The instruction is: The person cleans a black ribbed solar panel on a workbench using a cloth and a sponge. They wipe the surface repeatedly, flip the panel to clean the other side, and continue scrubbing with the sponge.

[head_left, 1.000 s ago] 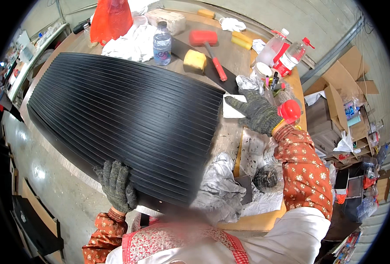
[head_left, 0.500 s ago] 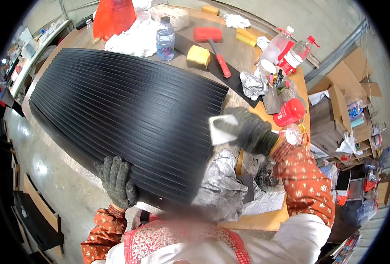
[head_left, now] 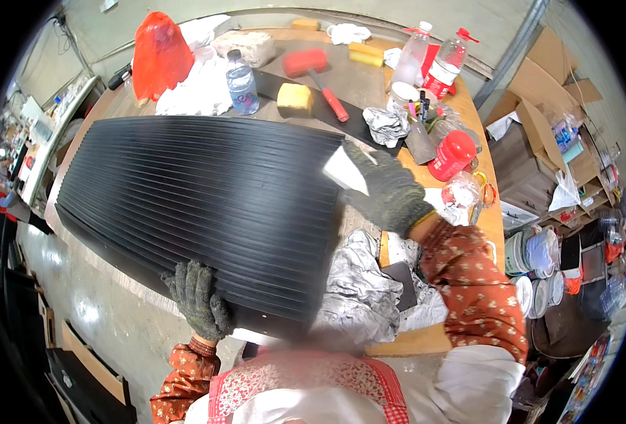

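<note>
A large black ribbed panel (head_left: pixel 207 205), gently curved, lies across the table in front of me. My left hand (head_left: pixel 201 300), in a dark grey knit glove, rests on its near edge with the fingers laid flat over the surface. At the panel's right end, my gloved right hand (head_left: pixel 387 191) pinches a folded white sheet (head_left: pixel 345 172). Whether the sheet is paper or cloth I cannot tell. It sits against or just over the far right corner of the ribs. Some of the right hand's fingers are hidden behind the sheet.
Beyond the panel are a water bottle (head_left: pixel 242 83), a yellow sponge (head_left: pixel 295 99) and a red mallet (head_left: pixel 320 79). A red jar (head_left: pixel 453 154) and large plastic bottles (head_left: pixel 412 53) line the right side. Crumpled grey cloth (head_left: pixel 362 290) lies beside the panel's right end. Cartons (head_left: pixel 532 134) stand off the table.
My right hand has shifted toward the panel's far right corner, and the white sheet has tilted. My left hand stays on the near edge. The whole view has shifted slightly.
</note>
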Demonstrator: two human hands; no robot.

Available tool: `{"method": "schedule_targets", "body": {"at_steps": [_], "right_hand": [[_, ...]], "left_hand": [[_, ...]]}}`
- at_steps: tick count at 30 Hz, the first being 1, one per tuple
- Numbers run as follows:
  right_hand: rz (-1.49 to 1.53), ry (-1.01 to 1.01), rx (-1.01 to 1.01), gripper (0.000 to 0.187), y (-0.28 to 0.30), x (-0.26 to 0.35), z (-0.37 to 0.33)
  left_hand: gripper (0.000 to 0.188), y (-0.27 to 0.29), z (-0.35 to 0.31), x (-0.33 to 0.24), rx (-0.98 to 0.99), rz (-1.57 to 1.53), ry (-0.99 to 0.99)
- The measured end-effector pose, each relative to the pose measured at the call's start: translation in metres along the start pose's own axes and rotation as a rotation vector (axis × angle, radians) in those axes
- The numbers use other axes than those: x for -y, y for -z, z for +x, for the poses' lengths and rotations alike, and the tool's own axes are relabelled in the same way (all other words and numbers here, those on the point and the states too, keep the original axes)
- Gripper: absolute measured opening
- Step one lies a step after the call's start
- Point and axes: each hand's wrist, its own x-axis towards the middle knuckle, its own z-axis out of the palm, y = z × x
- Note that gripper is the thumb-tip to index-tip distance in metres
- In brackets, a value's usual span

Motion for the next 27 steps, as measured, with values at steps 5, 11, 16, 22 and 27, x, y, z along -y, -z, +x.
{"method": "schedule_targets", "body": {"at_steps": [5, 11, 16, 22, 27], "right_hand": [[0.120, 0.088, -0.236, 0.067, -0.043, 0.027, -0.027], [0.092, -0.133, -0.182, 0.058, -0.074, 0.023, -0.061], [0.013, -0.078, -0.388, 0.064, -0.063, 0.008, -0.043], [0.247, 0.534, 0.269, 0.046, -0.022, 0.077, -0.036], [0.200, 0.875, 0.389, 0.043, -0.053, 0.083, -0.051]], "left_hand": [[0.052, 0.001, 0.000, -0.001, -0.004, -0.017, 0.008], [0.051, -0.002, -0.003, 0.001, -0.008, -0.022, 0.001], [0.049, 0.000, 0.002, -0.002, -0.028, -0.031, 0.001], [0.048, 0.003, 0.002, 0.000, -0.025, -0.036, 0.016], [0.047, -0.001, -0.005, -0.001, 0.008, -0.060, 0.066]]}}
